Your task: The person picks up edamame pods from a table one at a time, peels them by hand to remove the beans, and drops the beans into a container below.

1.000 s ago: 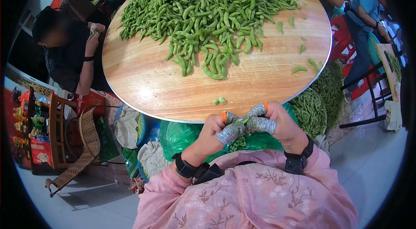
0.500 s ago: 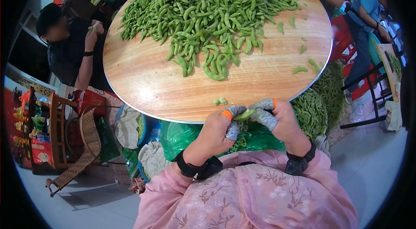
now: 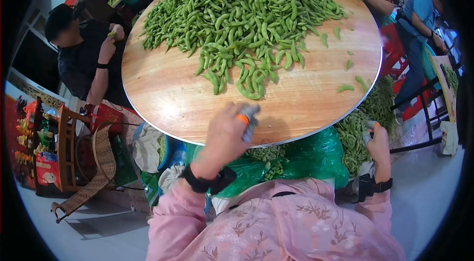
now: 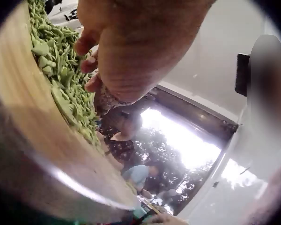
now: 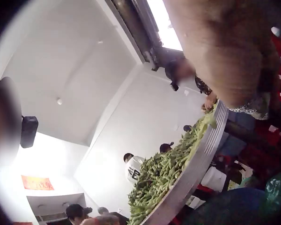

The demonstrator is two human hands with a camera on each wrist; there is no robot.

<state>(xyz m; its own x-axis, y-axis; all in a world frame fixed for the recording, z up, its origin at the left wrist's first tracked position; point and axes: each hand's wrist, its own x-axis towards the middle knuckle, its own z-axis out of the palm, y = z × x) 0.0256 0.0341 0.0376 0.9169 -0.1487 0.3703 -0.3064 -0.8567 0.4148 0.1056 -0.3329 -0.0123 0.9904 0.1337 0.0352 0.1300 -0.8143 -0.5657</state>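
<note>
My left hand (image 3: 224, 132) is over the near edge of the round wooden table (image 3: 168, 108), its palm facing down. Grey knitted covers with orange bands wrap its thumb and forefinger. Its fingers bend in the left wrist view, and I cannot tell whether they hold anything. Out to the right, my right hand (image 3: 379, 146) hangs beside the table, its covered thumb and forefinger apart above a heap of green pods (image 3: 353, 137). A large pile of edamame pods (image 3: 237, 19) covers the far part of the table. Shelled beans (image 3: 274, 169) lie in a green plastic bag (image 3: 316, 160) below the table edge.
A few stray pods (image 3: 345, 88) lie on the table's right side. Another person (image 3: 81, 58) works at the left edge, and a forearm (image 3: 377, 0) reaches in at the far right. Blue tubs (image 3: 163, 155) and a woven bamboo chair (image 3: 101, 162) stand at the left.
Both hands were together, pulling at a pod before my lap. They have parted: the left went forward-left over the table, the right out over the pod heap. The pod no longer shows between them.
</note>
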